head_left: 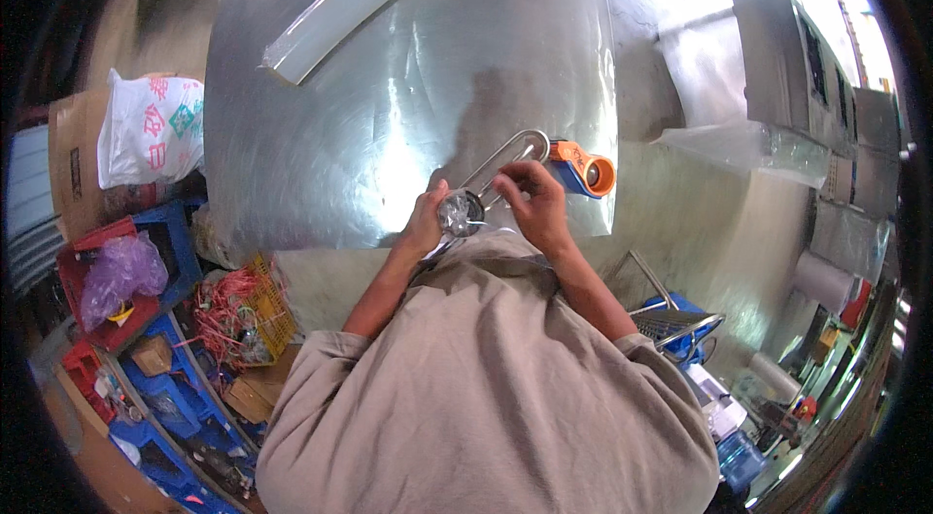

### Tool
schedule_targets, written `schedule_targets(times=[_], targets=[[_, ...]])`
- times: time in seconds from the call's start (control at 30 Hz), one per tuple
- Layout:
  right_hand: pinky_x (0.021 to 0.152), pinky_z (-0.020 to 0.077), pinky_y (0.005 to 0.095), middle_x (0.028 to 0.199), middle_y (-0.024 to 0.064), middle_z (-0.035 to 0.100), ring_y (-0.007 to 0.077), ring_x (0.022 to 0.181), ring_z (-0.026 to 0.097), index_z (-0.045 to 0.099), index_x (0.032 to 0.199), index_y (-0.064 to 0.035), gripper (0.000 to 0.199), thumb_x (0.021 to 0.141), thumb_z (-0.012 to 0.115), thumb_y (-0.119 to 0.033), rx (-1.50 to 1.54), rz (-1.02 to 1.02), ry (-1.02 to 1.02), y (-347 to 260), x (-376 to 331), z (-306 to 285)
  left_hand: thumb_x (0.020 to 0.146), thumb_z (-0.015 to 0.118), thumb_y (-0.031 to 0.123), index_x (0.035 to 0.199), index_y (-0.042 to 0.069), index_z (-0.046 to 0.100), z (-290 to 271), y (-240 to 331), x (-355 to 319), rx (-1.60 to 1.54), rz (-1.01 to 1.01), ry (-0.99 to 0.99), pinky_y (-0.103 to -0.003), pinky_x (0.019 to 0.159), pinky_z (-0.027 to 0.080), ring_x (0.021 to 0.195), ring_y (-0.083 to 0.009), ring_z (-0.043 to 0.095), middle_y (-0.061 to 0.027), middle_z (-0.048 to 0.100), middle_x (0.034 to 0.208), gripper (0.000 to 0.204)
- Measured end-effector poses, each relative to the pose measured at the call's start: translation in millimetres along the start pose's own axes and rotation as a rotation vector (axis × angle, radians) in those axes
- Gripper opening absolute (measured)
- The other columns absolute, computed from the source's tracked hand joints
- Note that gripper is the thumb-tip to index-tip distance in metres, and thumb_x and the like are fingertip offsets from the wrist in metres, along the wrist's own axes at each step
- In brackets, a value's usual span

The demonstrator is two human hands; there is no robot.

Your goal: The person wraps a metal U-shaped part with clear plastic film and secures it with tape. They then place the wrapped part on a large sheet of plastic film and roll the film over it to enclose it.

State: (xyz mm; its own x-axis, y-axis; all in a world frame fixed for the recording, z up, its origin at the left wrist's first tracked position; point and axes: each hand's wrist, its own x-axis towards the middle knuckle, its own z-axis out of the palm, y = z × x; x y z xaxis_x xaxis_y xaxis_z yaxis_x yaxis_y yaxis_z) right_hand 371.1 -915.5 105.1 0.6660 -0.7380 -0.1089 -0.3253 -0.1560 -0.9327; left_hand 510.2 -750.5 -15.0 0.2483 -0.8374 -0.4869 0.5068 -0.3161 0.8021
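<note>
Close to my body, at the near edge of the metal-topped table (321, 154), is a long U-shaped metal tube (480, 167) with a round, dark-rimmed end. Clear plastic (455, 211) shows over that end. My left hand (425, 221) is closed around the left side of the round end. My right hand (536, 203) is beside the tube, thumb and fingers pinched together; whatever is between them is too small to make out. An orange and blue tape dispenser (583, 170) lies just right of my right hand.
A long translucent plastic sheet (369, 4) lies across the far part of the table. On the left are a white printed sack (151, 130), coloured crates (170, 247) and a yellow basket (274, 305) of red strands. A metal-framed stool (671, 315) stands at right.
</note>
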Motion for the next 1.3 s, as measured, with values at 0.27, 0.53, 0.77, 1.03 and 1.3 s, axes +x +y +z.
schedule_targets(times=[0.27, 0.53, 0.77, 1.03, 1.3], targets=[[0.085, 0.0558, 0.0380, 0.112, 0.0197, 0.067, 0.0289, 0.100, 0.069, 0.066, 0.117, 0.0024, 0.023, 0.100, 0.066, -0.013, -0.094, -0.005, 0.258, -21, -41, -11, 0.107, 0.032, 0.049, 0.095, 0.000, 0.069, 16, 24, -6, 0.191, 0.206, 0.084, -0.036, 0.075, 0.050, 0.075, -0.0201, 0.065, -0.0107, 0.069, 0.081, 0.063], [0.122, 0.0307, 0.0444, 0.156, 0.0292, 0.040, 0.0422, 0.147, 0.039, 0.032, 0.156, 0.0055, 0.062, 0.109, 0.047, -0.032, 0.075, 0.030, -0.245, -44, -57, 8, 0.108, 0.028, 0.041, 0.082, 0.000, 0.064, 40, 49, -18, 0.383, 0.455, 0.231, -0.037, 0.064, 0.048, 0.065, -0.0228, 0.062, -0.0120, 0.066, 0.072, 0.060], [0.125, 0.0231, 0.0435, 0.164, 0.0277, 0.028, 0.0394, 0.153, 0.028, 0.023, 0.159, 0.0062, 0.066, 0.108, 0.044, -0.031, 0.180, -0.124, -0.152, -33, -43, 2, 0.110, 0.032, 0.033, 0.099, -0.003, 0.062, 47, 31, -9, 0.698, 0.793, 0.472, -0.040, 0.071, 0.050, 0.075, -0.0257, 0.063, -0.0145, 0.064, 0.083, 0.048], [0.126, 0.0141, 0.0530, 0.166, 0.0259, 0.026, 0.0394, 0.157, 0.019, 0.017, 0.162, 0.0027, 0.077, 0.107, 0.040, -0.046, -0.078, -0.383, -0.227, -14, -40, 5, 0.103, 0.061, 0.019, 0.145, -0.002, 0.041, 27, -23, 1, 0.374, 0.634, 0.464, -0.043, 0.092, 0.053, 0.102, -0.0320, 0.064, -0.0225, 0.062, 0.117, 0.050], [0.123, 0.0229, 0.0561, 0.162, 0.0291, 0.031, 0.0451, 0.153, 0.028, 0.025, 0.158, 0.0046, 0.089, 0.100, 0.053, -0.056, -0.051, -0.535, -0.073, -12, -41, 4, 0.109, 0.037, 0.037, 0.113, 0.001, 0.058, 70, 45, -17, -0.215, 0.250, 0.448, -0.036, 0.077, 0.053, 0.085, -0.0211, 0.064, -0.0111, 0.065, 0.096, 0.042]])
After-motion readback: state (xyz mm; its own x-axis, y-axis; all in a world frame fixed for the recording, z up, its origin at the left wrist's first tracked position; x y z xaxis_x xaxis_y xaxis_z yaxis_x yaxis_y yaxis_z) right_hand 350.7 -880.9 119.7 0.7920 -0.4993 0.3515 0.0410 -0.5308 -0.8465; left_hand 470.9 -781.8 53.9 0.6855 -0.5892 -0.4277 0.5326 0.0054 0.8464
